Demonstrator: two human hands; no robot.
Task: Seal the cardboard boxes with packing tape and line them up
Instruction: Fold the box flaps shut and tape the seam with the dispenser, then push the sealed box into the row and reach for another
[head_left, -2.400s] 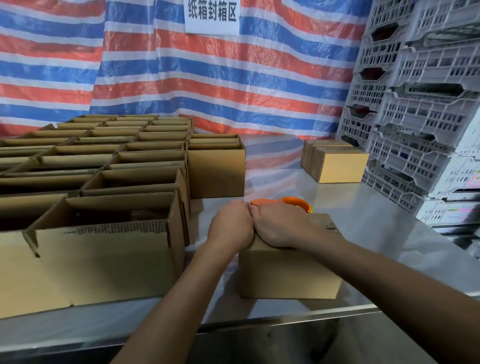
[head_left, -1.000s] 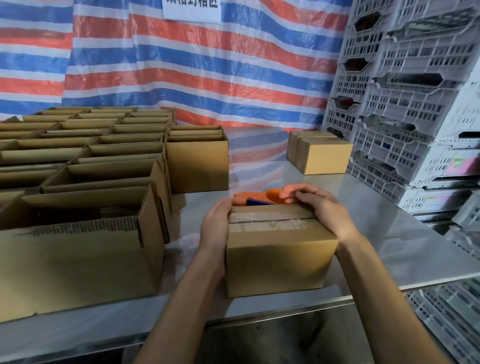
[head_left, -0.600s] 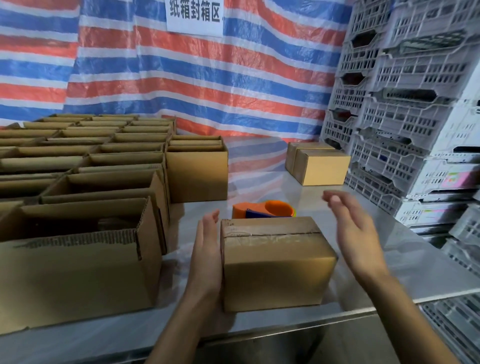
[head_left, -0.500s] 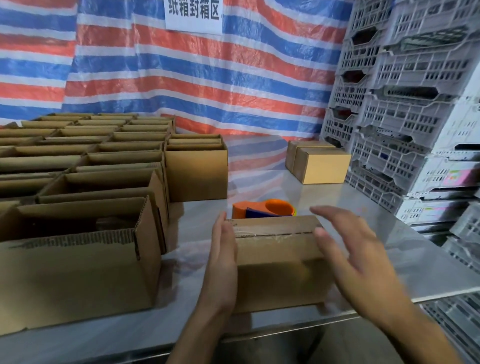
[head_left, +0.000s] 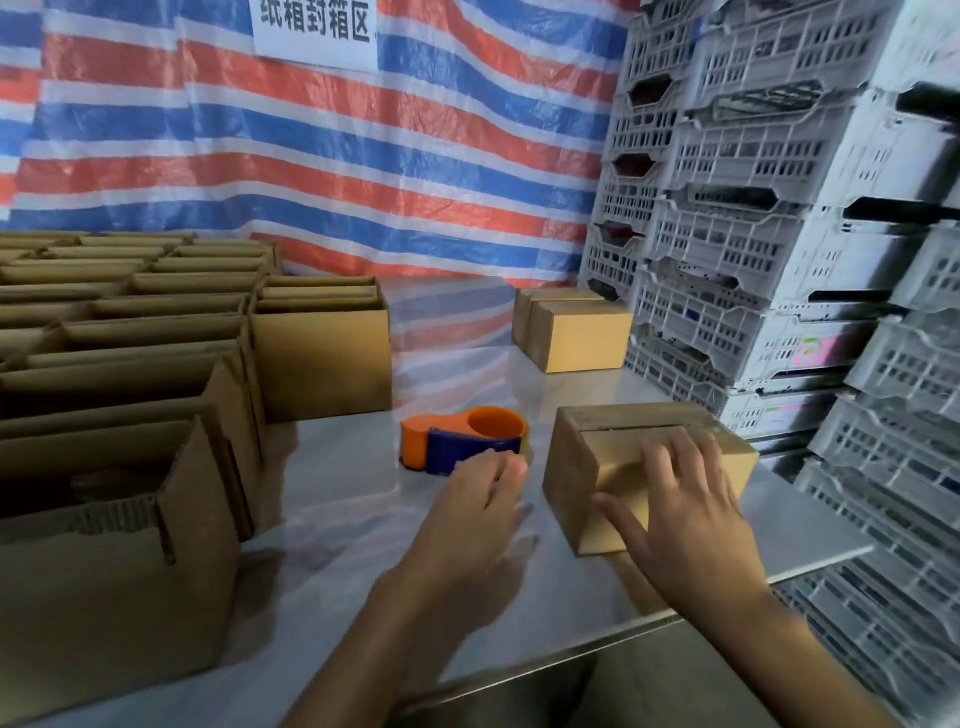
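A small closed cardboard box (head_left: 587, 441) sits near the front right of the steel table (head_left: 353, 499). My right hand (head_left: 680, 504) lies on its near side with fingers spread, pressing against it. My left hand (head_left: 480, 506) hovers over the table with loosely bent fingers, its fingertips just in front of the orange and blue tape dispenser (head_left: 462, 441); whether they touch it is unclear, and the hand holds nothing. Two closed boxes (head_left: 576, 332) stand together at the back right.
Several open cardboard boxes (head_left: 130, 374) fill the left half of the table in rows. White plastic crates (head_left: 779, 234) are stacked along the right edge. A striped tarp (head_left: 337, 171) hangs behind. The table's front edge runs just below my right wrist.
The box has slid to the right, pushed by my right hand. My left hand has left the box's side and moved toward the tape dispenser. The camera view shifted left.
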